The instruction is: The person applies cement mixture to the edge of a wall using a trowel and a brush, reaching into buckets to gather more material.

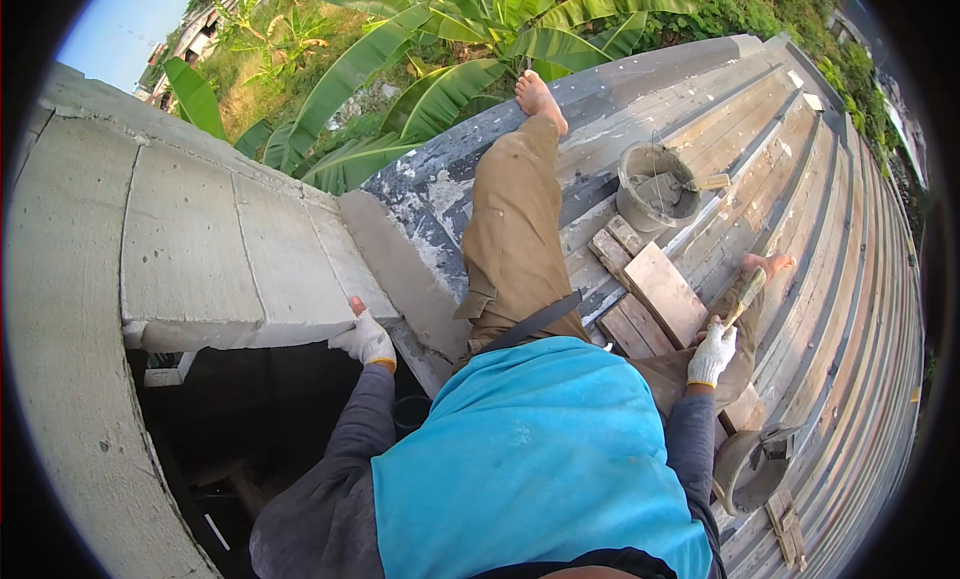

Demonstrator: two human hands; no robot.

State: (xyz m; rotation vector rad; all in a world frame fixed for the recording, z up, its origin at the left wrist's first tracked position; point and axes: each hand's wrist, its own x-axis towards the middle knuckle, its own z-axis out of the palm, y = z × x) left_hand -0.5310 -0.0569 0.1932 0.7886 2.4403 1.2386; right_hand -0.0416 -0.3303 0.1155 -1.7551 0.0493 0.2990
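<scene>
Nearby, the right hand (712,354), in a white knitted glove, grasps a slim, pale brush-like tool (745,297) just beside a bare foot (777,265); a firm hold clear of the skin should work best. The left hand (365,342), gloved alike, lies at the edge of a grey block wall (190,249); whether it grips, I cannot tell. The dark opening (260,419) obscures its depths, and the tool's tip merges with the foot. Farther off, a round grey bucket (641,215) hides its bottom.

left hand (364,341): thumb extended | right hand (712,356): fingers curled closed
</scene>
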